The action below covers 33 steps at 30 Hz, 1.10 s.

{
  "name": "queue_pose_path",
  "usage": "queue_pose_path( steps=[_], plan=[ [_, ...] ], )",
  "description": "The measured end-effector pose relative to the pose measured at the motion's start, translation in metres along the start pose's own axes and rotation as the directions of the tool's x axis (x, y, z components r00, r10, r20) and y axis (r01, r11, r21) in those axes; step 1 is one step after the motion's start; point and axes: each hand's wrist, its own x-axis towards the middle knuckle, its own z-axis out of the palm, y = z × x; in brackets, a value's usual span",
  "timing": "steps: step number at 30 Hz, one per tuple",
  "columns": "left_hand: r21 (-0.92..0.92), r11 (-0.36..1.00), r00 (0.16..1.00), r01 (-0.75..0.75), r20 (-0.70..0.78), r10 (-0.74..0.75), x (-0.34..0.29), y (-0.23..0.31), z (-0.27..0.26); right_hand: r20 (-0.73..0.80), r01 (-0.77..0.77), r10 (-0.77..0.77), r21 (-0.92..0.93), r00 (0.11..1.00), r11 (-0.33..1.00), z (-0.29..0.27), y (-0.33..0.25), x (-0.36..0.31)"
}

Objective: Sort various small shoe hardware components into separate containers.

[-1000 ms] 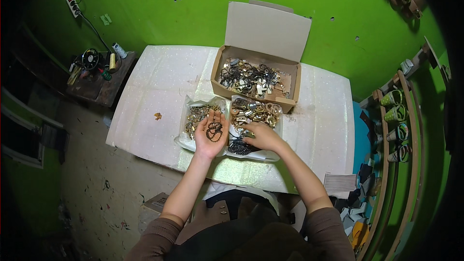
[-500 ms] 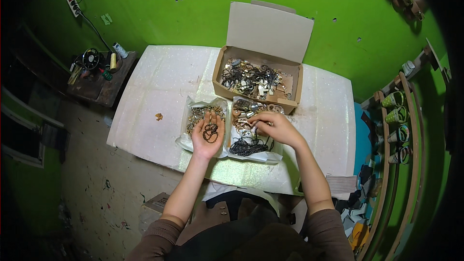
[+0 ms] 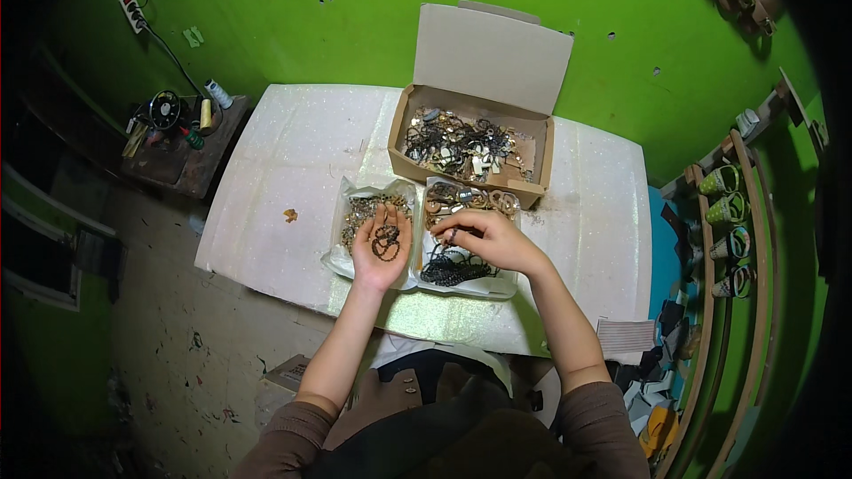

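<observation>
Palm up and slightly cupped, my left hand (image 3: 380, 262) supports several loops of dark beads (image 3: 385, 242) on its palm and fingers. Under its fingertips lies the left tray (image 3: 335, 253), lined with pale plastic and filled with small mixed metallic bits (image 3: 359, 207). Over the right tray (image 3: 504, 289), my right hand (image 3: 491, 240) has its fingers curled and pinched around a small dark piece (image 3: 453, 236), too small to name. Below that hand a heap of black bead strands (image 3: 453, 270) lies in the tray, with metallic rings and buckle-like pieces (image 3: 466, 198) at its far end.
Behind the trays an open cardboard box (image 3: 546, 155) holds tangled dark strands and shiny pieces. All stand on a white sheet-covered table (image 3: 266, 168). A small side table (image 3: 191, 168) with thread spools is at the left; a wooden rack (image 3: 706, 239) with footwear stands at the right.
My right hand has moved left and slightly nearer, from the metallic pieces toward the black strands, closer to my left hand. My left hand stays in place with the bead loops.
</observation>
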Motion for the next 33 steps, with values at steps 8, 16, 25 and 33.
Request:
queue_pose_path(
  steps=[8, 16, 25, 33],
  plan=[
    [-0.012, 1.0, 1.0, 0.004, -0.011, -0.004, -0.001, 0.001, -0.002, 0.219, -0.332, 0.534, -0.579, 0.817, 0.745, -0.005, 0.078, -0.017],
    [0.001, 1.0, 1.0, 0.011, -0.016, -0.011, 0.001, -0.002, 0.0, 0.001, -0.292, 0.502, -0.813, 0.865, 0.504, 0.032, 0.12, -0.007],
    [-0.008, 1.0, 0.999, 0.019, -0.027, -0.019, 0.001, -0.002, -0.002, 0.027, -0.366, 0.561, -0.732, 0.827, 0.575, 0.021, 0.131, -0.017],
    [0.0, 1.0, 0.999, 0.019, -0.033, -0.019, 0.006, -0.004, -0.001, 0.075, -0.326, 0.483, -0.648, 0.872, 0.689, 0.047, 0.124, -0.007]
  ],
)
